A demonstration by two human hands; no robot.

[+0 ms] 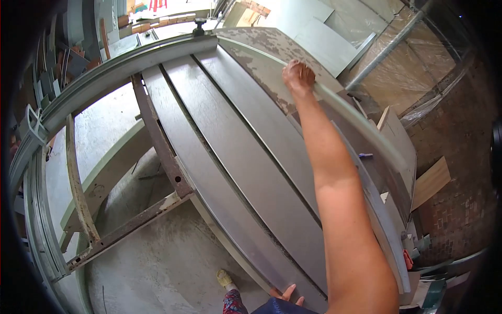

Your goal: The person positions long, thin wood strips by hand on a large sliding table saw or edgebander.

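Pale-green strip (361,120) passes through the right hand (299,77), whose fingers are curled tightly around it; their tips are hidden. Long axis: oblique, from near the metal rail (130,60) at the far end, over the mottled surface (272,47), through the fist, to a blurred end at lower right. Relative position: the strip extends both ways from the gripping fingers, to the right of the grey slatted table (235,120). Nearer hand: right. The left hand (287,295) is well apart, fingers extended at the table's near end, no held object visible
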